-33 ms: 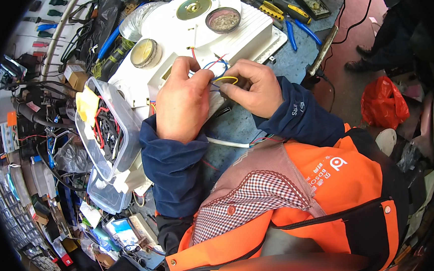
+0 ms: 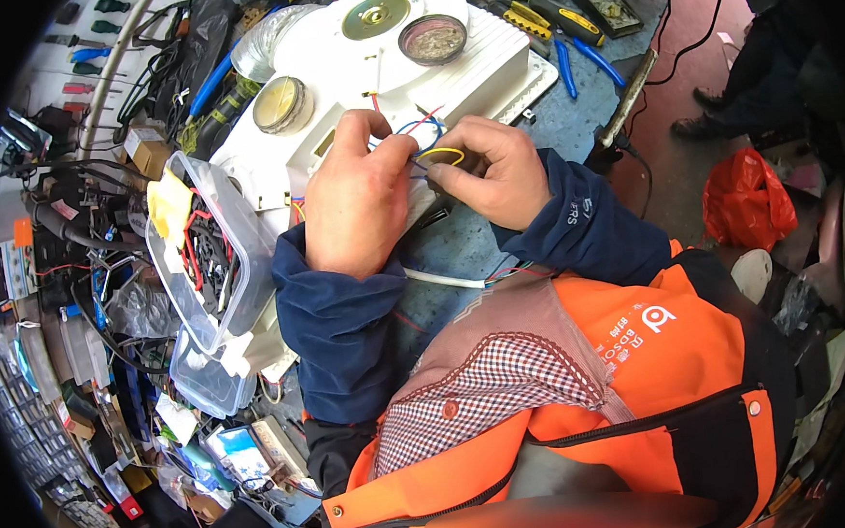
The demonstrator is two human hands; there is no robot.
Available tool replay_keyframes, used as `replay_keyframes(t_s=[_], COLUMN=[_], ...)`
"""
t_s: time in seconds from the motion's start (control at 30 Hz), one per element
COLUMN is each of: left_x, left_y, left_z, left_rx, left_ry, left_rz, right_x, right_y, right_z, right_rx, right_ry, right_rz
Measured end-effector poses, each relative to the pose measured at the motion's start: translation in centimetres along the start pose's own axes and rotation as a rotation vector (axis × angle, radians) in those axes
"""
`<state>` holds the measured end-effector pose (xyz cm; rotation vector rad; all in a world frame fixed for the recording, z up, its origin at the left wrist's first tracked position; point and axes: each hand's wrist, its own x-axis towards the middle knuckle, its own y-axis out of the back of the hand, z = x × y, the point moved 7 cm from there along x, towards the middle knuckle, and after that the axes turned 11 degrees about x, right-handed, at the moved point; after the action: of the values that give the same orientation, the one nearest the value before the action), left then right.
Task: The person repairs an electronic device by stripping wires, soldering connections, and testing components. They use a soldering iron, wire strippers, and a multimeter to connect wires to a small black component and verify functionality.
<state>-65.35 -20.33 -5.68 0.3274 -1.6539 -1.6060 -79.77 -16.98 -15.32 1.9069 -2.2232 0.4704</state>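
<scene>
My left hand [image 2: 356,200] is closed in a pinch at the near edge of a white plastic appliance housing [image 2: 500,77]. Its fingertips meet a blue wire [image 2: 431,126], which loops up over the housing beside a red wire. Close by on the right, my right hand [image 2: 496,170] pinches a yellow wire [image 2: 452,152] that curves toward the left fingertips. The exact ends of the wires are hidden by the fingers. Below the hands lies a white sheathed cable [image 2: 445,279] with thin coloured cores at its right end.
A clear plastic box [image 2: 241,309] of leads stands left of my left forearm. Round tins [image 2: 434,41] sit on the housing. Blue-handled pliers [image 2: 592,64] and other tools lie at the back right. A red bag [image 2: 748,201] rests on the floor; another person's legs [image 2: 756,94] show beyond.
</scene>
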Motion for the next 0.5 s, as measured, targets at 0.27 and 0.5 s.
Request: replay_keyframes(t_s=[0.27,0.5], left_x=[0.2,-0.1], left_y=[-0.9,-1.0], left_z=[0.7,0.0], left_rx=[0.001,-0.010], left_ry=[-0.085,-0.004], left_rz=[0.018,0.102], right_x=[0.2,0.2], right_y=[-0.3,-0.3], right_z=[-0.5,1.1], right_rx=[-0.004,0.140], right_ry=[0.052,-0.010], right_rz=[-0.053,-0.093])
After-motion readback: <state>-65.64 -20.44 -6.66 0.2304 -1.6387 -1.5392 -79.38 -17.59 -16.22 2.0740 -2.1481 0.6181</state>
